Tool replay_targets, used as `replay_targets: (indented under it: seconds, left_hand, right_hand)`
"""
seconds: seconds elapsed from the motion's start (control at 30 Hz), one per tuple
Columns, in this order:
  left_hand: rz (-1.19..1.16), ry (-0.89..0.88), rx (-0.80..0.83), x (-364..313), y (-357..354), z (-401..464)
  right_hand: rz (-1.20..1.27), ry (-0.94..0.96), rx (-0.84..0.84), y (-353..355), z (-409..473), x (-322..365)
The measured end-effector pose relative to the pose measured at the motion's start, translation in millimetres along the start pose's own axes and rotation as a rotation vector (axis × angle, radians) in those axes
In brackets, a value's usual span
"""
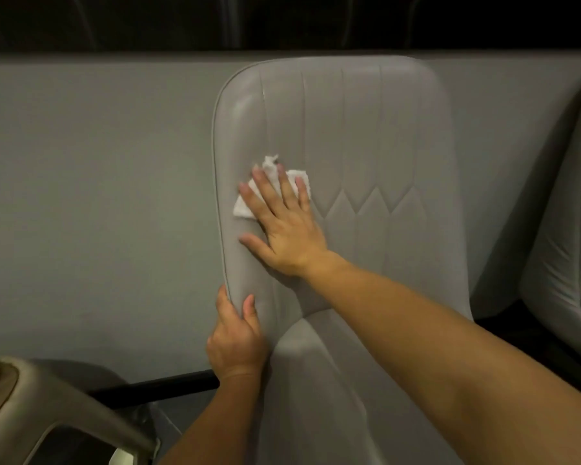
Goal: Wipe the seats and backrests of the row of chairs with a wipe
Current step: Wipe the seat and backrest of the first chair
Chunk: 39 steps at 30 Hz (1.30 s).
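Grey wall (pixel 98 196) fills the background, dark band along the top. Grey padded chair backrest (pixel 366 146) stands upright at centre with vertical stitched channels and a diamond pattern lower down; its seat (pixel 316 397) runs toward the camera. A second chair (pixel 571 246) of the same grey sits just beside it at the right edge. Curved armrest-like part (pixel 47 404) at lower left, black bar (pixel 155 387) behind it. Right hand (pixel 282 223) lies flat on the backrest, fingers spread, palm pressing the white wipe (pixel 275 182) against the left half of the padding — wipe crumpled, poking out past the fingertips. Left hand (pixel 237 344) clamps the backrest's lower left edge — thumb in front, fingers wrapped behind.
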State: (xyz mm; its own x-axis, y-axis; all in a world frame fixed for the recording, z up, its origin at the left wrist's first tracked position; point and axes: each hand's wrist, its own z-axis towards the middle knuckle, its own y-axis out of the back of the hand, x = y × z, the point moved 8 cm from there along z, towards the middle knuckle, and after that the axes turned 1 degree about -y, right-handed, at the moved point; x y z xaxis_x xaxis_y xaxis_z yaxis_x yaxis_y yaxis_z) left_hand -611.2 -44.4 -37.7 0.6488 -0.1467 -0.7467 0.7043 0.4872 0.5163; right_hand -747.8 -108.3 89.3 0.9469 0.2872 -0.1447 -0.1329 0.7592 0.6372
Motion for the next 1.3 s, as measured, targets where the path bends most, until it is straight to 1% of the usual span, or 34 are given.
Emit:
replay_targets:
  seconds: [0.03, 0.1, 0.2, 0.3, 0.4, 0.47, 0.53, 0.57, 0.63, 0.73, 0.9, 1.03, 1.13, 1.23, 1.3]
  left_hand:
    - [0.0, 0.005, -0.001, 1, -1, 0]
    - [0.007, 0.014, 0.0, 3, -3, 0]
    - [0.013, 0.004, -0.008, 6, -6, 2]
    - [0.007, -0.005, -0.018, 7, -7, 2]
    - [0.001, 0.005, -0.026, 8, -8, 2]
    - [0.003, 0.009, -0.029, 9, -9, 2]
    - [-0.001, 0.025, -0.021, 10, -11, 2]
    - [-0.002, 0.032, -0.016, 11, -12, 2]
    - [-0.001, 0.039, -0.013, 10, -12, 2]
    - [-0.018, 0.015, -0.029, 6, -10, 2]
    - [-0.027, -0.062, -0.072, -3, -4, 1]
    - [-0.015, -0.066, -0.082, 2, -5, 2]
    - [0.006, -0.046, -0.066, 5, -8, 2]
    - [0.004, -0.048, -0.056, 7, -8, 1]
    - [0.012, -0.049, -0.04, 9, -9, 2]
  right_hand:
    - [-0.066, 0.053, 0.044, -4, -15, -12]
    - [-0.188, 0.098, 0.103, -9, -49, -46]
    - [-0.344, 0.083, 0.165, -6, -91, -106]
    - [-0.438, -0.085, 0.214, 7, -121, -156]
    - [-0.455, -0.328, 0.215, 14, -130, -169]
    - [-0.355, -0.551, 0.155, 15, -125, -162]
    - [-0.177, -0.763, 0.061, 10, -117, -143]
    - [-0.083, -0.835, 0.024, 3, -114, -130]
    - [0.082, -0.912, -0.018, -15, -111, -98]
    - [0.26, -0.907, -0.043, -40, -111, -54]
    - [0.451, -0.676, 0.093, -72, -135, 13]
    - [0.569, -0.618, 0.114, -74, -151, 33]
    - [0.646, -0.672, 0.108, -71, -154, 39]
    - [0.816, -0.804, 0.154, -72, -160, 50]
    - [0.885, -0.893, 0.16, -70, -164, 53]
